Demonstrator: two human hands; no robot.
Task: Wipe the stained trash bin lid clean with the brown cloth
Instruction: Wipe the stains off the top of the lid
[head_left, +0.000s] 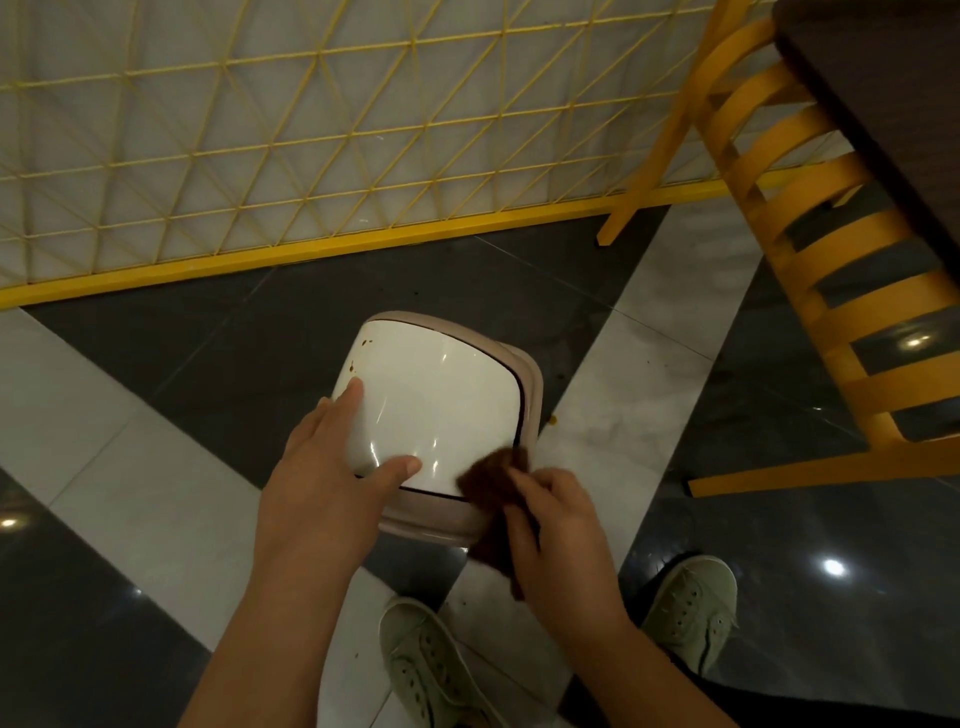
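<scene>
A small trash bin stands on the floor below me, its glossy white domed lid (441, 400) set in a beige rim (431, 514). Brown stain spots (355, 365) dot the lid's far left edge. My left hand (337, 462) lies on the lid's near left side, fingers straight along its left edge and thumb across the front. My right hand (550, 525) grips a crumpled brown cloth (491, 480), which touches the lid's near right corner and hangs down past the rim.
A yellow wire-mesh partition (311, 156) with a yellow base bar runs behind the bin. A yellow slatted chair (810, 270) and a dark table edge (872, 114) stand to the right. Two green sneakers (431, 670) are on the tiled floor below.
</scene>
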